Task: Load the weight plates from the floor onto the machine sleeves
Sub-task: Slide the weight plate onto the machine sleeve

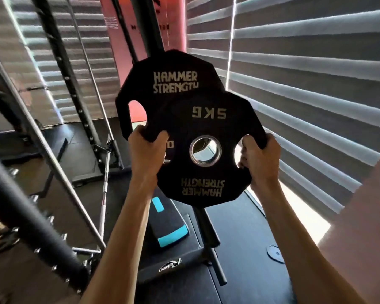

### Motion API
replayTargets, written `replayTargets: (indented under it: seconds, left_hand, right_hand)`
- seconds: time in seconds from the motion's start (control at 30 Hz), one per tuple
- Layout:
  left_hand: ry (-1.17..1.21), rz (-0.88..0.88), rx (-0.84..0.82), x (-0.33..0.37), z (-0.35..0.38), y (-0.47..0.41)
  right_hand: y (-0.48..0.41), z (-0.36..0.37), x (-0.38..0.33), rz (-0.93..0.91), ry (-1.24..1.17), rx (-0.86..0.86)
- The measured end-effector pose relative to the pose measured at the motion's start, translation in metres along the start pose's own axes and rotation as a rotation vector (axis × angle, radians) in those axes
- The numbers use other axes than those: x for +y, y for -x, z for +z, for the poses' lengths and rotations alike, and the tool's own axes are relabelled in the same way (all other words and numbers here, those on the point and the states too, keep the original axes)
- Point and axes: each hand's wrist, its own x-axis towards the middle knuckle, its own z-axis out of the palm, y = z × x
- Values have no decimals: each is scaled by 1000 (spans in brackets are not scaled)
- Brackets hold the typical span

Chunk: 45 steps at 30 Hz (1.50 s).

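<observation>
While left hand [148, 148] and right hand [260, 156] grip it, plate [206, 119] stands upright, text inverted.

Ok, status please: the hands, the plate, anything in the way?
Left hand and right hand grip the 5 kg plate by its side cutouts. Plate in the air, print upside down. Bigger plate directly behind it.

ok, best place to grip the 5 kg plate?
Take the 5 kg plate by the rim at the cutouts either side of its centre hole, one from each side, as the left hand and right hand do; that leaves the hole free.
</observation>
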Motion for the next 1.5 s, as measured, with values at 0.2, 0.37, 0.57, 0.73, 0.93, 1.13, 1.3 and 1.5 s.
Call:
replayTargets:
  seconds: [0.2, 0.37, 0.57, 0.73, 0.93, 1.13, 1.3, 1.5]
  left_hand:
    - [-12, -5, 121, 1, 8, 4]
    - [-25, 5, 208, -3, 5, -1]
    - [-110, 85, 334, -21, 7, -16]
    - [-257, 115, 360, -27, 11, -39]
    - [-299, 64, 322, -44, 14, -81]
    - [-247, 73, 334, -54, 15, -97]
    - [-194, 162, 394, -69, 11, -78]
    - [-238, -3, 398, -133, -14, -4]
  right_hand:
    - [-38, 6, 5, -45, 27, -128]
    - [-50, 23, 15, -3, -10, -185]
    - [-63, 40, 27, -141, -92, -180]
    - [-88, 56, 42, -145, -132, -243]
    - [-117, 79, 47, -147, -130, -306]
    - [-124, 84, 53, -147, -156, -311]
    - [-104, 77, 77, -86, -150, -284]
    - [-28, 76, 155, 66, 12, -498]
